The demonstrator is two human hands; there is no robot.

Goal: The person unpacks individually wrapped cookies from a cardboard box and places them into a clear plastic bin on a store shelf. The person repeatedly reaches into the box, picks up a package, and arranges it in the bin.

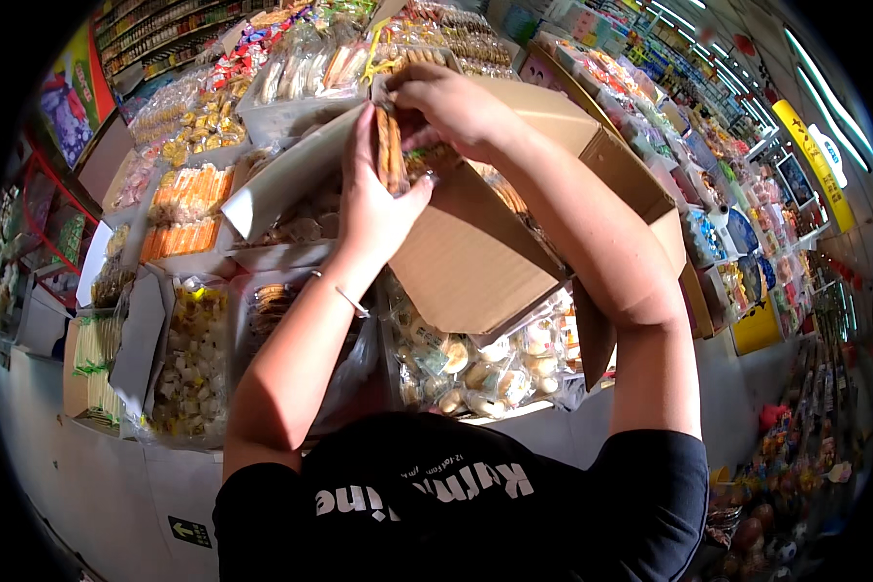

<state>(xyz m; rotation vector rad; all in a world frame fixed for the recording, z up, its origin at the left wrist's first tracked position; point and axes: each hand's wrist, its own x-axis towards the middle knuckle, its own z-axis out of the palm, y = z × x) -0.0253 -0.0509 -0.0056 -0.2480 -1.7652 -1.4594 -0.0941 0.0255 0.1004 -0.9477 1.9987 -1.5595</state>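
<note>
Upright in my left hand (378,182) is a narrow clear pack of brown biscuits (389,149), its long side against the palm and thumb. My right hand (447,105) is bent over the top of that pack, fingers curled; whether they grip it is hidden. Below both hands lies an open cardboard box (480,254) with its flaps spread, resting on the display bins. More wrapped goods show between my hands, partly covered by them. A bracelet is on my left wrist.
Wrapped round pastries (480,371) fill a bin near my body. To the left stand bins of orange-wrapped sticks (189,204) and small wrapped sweets (193,356). A raised white card flap (291,174) leans beside my left hand. More snack bins (706,225) line the right.
</note>
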